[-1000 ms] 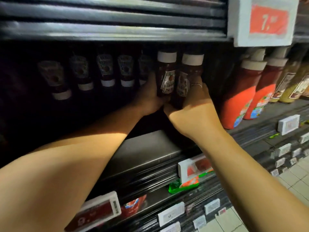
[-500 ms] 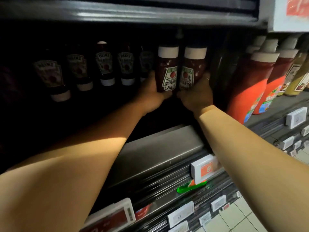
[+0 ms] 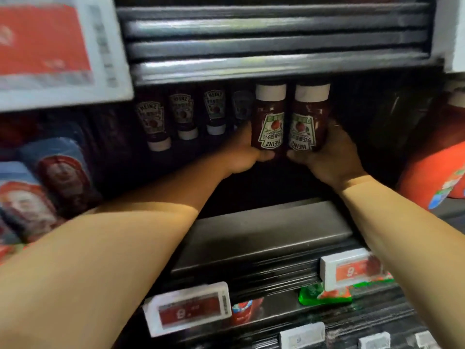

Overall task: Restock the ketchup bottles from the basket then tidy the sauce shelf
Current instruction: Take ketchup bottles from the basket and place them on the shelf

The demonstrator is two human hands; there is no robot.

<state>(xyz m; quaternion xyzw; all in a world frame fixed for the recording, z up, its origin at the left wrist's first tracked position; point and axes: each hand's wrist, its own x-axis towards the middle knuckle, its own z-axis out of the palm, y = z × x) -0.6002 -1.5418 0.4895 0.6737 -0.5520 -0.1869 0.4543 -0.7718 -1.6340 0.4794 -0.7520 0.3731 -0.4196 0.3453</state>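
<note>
Two dark red ketchup bottles with white caps up and labels upside down stand side by side deep in the dark shelf bay. My left hand (image 3: 245, 153) grips the left ketchup bottle (image 3: 270, 119) near its base. Around the lower part of the right ketchup bottle (image 3: 310, 117) my right hand (image 3: 329, 157) is closed. Left of them, a row of several ketchup bottles (image 3: 183, 117) stands cap-down further back. The basket is out of view.
The grey metal shelf (image 3: 264, 233) lies bare in front of the bottles. Big orange-red squeeze bottles (image 3: 432, 177) stand at the right, blue-labelled sauce packs (image 3: 50, 177) at the left. Price tags (image 3: 187, 308) line the shelf edge; the upper shelf's rail (image 3: 271, 66) hangs close above the caps.
The view has swung left and down a little, bringing the left price sign and blue packs into sight. Both hands still hold the two bottles deep in the bay, shifted slightly right.
</note>
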